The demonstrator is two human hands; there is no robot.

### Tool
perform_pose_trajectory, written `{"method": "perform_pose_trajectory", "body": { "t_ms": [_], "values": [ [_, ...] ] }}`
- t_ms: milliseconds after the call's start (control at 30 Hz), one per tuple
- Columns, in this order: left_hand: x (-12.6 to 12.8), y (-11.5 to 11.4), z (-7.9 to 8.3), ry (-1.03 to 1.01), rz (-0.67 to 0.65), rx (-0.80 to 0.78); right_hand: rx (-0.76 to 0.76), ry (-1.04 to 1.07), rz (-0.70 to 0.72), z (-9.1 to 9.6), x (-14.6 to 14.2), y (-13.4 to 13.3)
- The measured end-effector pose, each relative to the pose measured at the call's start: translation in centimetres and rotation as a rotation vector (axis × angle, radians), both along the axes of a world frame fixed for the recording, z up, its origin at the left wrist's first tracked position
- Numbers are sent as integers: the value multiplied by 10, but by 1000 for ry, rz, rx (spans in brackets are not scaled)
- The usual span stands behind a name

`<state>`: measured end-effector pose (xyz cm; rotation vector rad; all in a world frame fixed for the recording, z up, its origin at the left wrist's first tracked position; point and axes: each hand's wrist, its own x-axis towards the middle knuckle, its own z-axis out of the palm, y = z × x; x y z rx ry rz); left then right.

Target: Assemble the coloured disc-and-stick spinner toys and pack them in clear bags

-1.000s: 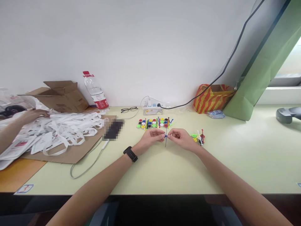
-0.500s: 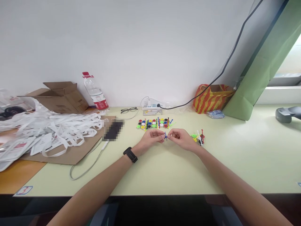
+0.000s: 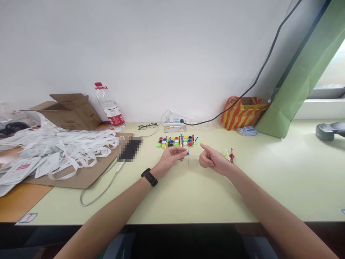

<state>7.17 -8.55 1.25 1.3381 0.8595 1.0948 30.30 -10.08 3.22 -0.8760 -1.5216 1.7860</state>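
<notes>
Between the thumb and fingers of my left hand [image 3: 174,156] is a small blue arrow spinner [image 3: 188,153]. A thin upright streak of blur runs through it, so its outline is unclear. My right hand [image 3: 214,160] is a short way to the right, its fingers curled in and its thumb raised, with nothing visible in them. Beyond my left hand lie rows of small coloured discs [image 3: 176,138] with arrow-shaped sticks [image 3: 181,139] between them. A loose heap of coloured plastic pieces [image 3: 231,157] sits behind my right wrist, partly hidden.
White lanyards and badges [image 3: 78,147] lie on cardboard at the left, beside a blurred-out dark device [image 3: 130,149] with its cable. Glasses [image 3: 147,126], a power strip [image 3: 172,119] and a striped bag [image 3: 237,113] line the wall. A bottle [image 3: 110,108] leans near an open box [image 3: 70,113].
My right hand has let go of the blue spinner and moved right, thumb lifting. My left hand still pinches it, and it now looks blurred.
</notes>
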Motion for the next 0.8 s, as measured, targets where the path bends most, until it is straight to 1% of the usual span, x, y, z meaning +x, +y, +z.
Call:
{"method": "perform_pose_trajectory", "body": {
  "t_ms": [33, 100, 200, 300, 533, 800],
  "values": [
    [0, 0, 0, 4, -4, 2, 3, 47, 21, 2, 1, 0],
    [0, 0, 0, 9, -20, -2, 20, 105, -21, 5, 1, -1],
    [0, -1, 0, 19, -41, -13, 34, 65, -105, 4, -1, 0],
    [0, -1, 0, 24, -49, -22, 45, 11, -142, -1, -3, 2],
    [0, -3, 2, 42, -70, -25, 108, -32, -178, -6, -5, 4],
    [0, -3, 4, 52, -67, -27, 107, -55, -169, -6, -5, 4]
  ]
}}
